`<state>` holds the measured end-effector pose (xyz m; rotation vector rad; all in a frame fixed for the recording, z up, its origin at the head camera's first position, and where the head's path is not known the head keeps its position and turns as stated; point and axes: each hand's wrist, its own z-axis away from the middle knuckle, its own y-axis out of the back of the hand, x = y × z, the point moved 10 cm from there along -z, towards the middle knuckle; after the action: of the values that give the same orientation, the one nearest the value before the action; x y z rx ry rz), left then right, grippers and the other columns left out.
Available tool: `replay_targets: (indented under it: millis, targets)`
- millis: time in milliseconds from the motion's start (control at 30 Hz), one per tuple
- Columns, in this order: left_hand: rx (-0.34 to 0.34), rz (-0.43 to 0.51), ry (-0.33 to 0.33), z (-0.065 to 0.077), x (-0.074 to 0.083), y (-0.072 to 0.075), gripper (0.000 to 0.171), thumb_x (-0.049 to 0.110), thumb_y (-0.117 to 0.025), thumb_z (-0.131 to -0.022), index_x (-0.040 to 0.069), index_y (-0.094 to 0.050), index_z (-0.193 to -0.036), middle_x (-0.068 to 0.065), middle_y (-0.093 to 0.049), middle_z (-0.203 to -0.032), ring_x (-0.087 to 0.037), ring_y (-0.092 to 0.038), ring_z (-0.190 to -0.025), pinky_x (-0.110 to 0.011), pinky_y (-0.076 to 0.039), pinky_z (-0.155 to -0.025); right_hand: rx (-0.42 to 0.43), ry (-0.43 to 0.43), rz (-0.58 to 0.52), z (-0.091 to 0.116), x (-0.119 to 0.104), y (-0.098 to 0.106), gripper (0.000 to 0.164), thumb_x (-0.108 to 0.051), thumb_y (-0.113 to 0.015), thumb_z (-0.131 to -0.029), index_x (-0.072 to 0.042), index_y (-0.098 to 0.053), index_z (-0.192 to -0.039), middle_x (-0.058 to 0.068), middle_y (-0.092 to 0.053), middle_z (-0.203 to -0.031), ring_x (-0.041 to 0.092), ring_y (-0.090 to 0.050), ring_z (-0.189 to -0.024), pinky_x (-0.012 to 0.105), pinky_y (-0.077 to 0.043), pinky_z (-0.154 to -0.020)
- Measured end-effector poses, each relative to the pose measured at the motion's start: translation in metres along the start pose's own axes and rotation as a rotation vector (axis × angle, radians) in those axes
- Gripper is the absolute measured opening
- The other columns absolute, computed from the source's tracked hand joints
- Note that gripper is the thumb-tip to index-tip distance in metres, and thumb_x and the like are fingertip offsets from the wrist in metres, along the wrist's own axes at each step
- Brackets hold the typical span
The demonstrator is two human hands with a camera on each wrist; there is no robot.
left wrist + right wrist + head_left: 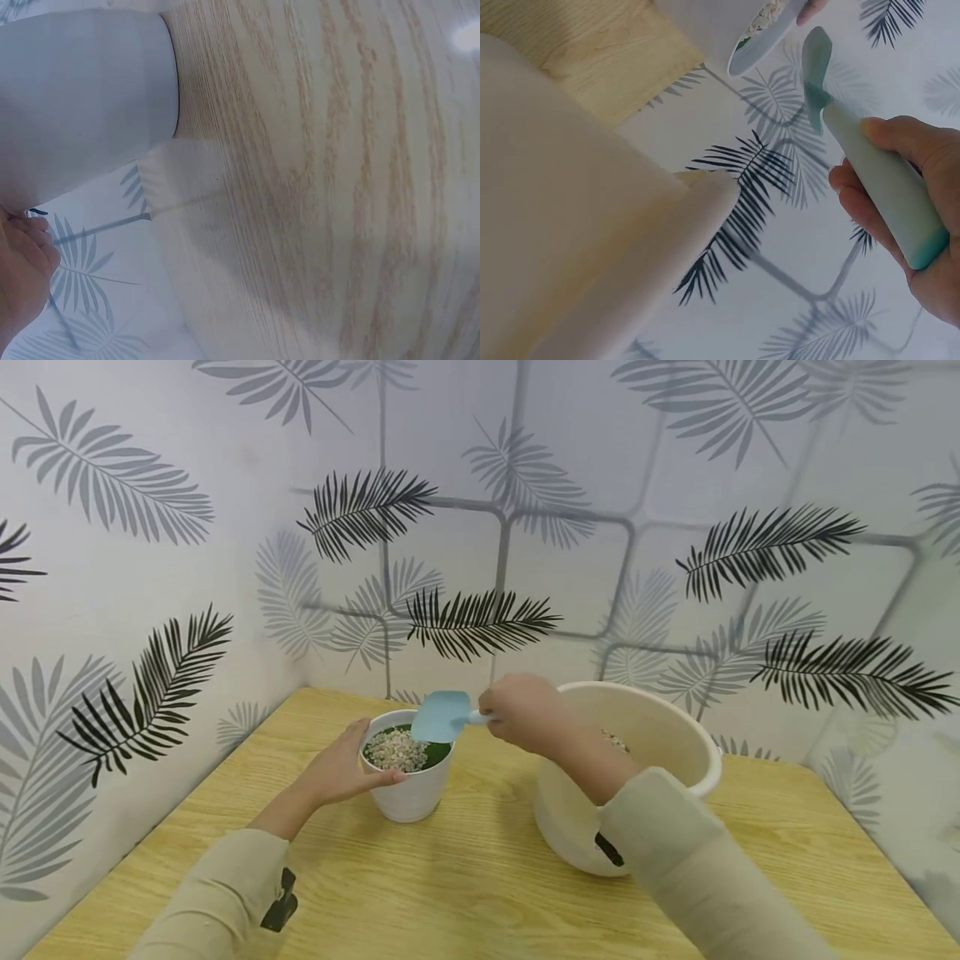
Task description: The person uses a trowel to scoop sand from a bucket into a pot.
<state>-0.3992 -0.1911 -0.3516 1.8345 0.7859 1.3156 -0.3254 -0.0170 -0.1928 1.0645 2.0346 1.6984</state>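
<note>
A white flower pot stands upright on the table, holding pale gravel-like granules heaped over something green. My left hand holds the pot from its left side, thumb across the front and fingers along the far rim. In my right hand is the handle of a light blue hand trowel; its tilted blade hangs over the pot's right rim. The right wrist view shows fingers and thumb wrapped round the thick trowel handle. Whether granules lie on the blade cannot be told.
Right of the pot, a large cream bucket sits under my right forearm, with some granules visible inside. The wood-grain table meets a leaf-patterned wall at its back and left.
</note>
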Motion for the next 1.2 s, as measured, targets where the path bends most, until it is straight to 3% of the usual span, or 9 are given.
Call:
replay_targets:
  millis: [267,400,567,867,1000,1200]
  targets:
    - [-0.002,-0.006,-0.018,0.000,0.001,0.001,0.111,0.061,-0.065,-0.074,-0.009,-0.014,-0.144,-0.030,-0.022,-0.148,-0.047,-0.031,-0.132,-0.060,-0.034,-0.103,0.064,-0.077,-0.159,0.015,0.025,0.007,0.007,-0.008,-0.068,-0.079,-0.008,-0.074,-0.083,0.002,-0.072,-0.079,0.013,-0.055,-0.063,0.025,-0.045,-0.057]
    - [0.011,-0.007,-0.028,0.001,0.003,0.005,0.107,0.060,-0.067,-0.073,-0.006,-0.020,-0.143,-0.027,-0.031,-0.144,-0.043,-0.040,-0.128,-0.057,-0.038,-0.100,0.092,-0.135,-0.281,0.024,0.039,0.010,0.010,-0.008,-0.069,-0.080,-0.006,-0.075,-0.088,0.005,-0.073,-0.083,0.016,-0.062,-0.070,0.027,-0.049,-0.063]
    - [0.032,-0.012,-0.063,0.001,0.011,0.012,0.098,0.058,-0.069,-0.072,-0.003,-0.029,-0.137,-0.023,-0.043,-0.133,-0.038,-0.049,-0.119,-0.054,-0.044,-0.095,0.133,-0.180,-0.354,0.039,0.054,0.011,0.012,-0.008,-0.071,-0.080,-0.003,-0.074,-0.089,0.009,-0.073,-0.085,0.017,-0.065,-0.071,0.028,-0.050,-0.061]
    - [0.006,-0.040,-0.030,-0.001,0.018,0.015,0.113,0.060,-0.067,-0.073,-0.007,-0.012,-0.146,-0.028,-0.017,-0.151,-0.044,-0.024,-0.137,-0.058,-0.029,-0.108,0.175,-0.250,-0.433,0.062,0.079,0.007,0.015,-0.010,-0.072,-0.079,-0.002,-0.074,-0.091,0.010,-0.073,-0.084,0.010,-0.053,-0.061,0.021,-0.042,-0.056]
    - [0.006,-0.046,-0.067,-0.004,0.031,0.013,0.114,0.059,-0.067,-0.073,-0.007,-0.010,-0.146,-0.027,-0.013,-0.152,-0.042,-0.016,-0.140,-0.057,-0.023,-0.111,0.166,-0.302,-0.485,0.075,0.092,0.003,0.015,-0.011,-0.070,-0.080,-0.003,-0.074,-0.092,0.010,-0.073,-0.083,0.009,-0.050,-0.059,0.022,-0.041,-0.054]
    - [-0.020,-0.065,-0.096,-0.010,0.055,0.009,0.112,0.061,-0.065,-0.074,-0.005,-0.012,-0.147,-0.024,-0.014,-0.153,-0.039,-0.015,-0.141,-0.057,-0.025,-0.110,0.155,-0.345,-0.530,0.095,0.108,0.000,0.014,-0.011,-0.068,-0.083,-0.003,-0.074,-0.093,0.007,-0.072,-0.079,0.009,-0.046,-0.054,0.021,-0.039,-0.050]
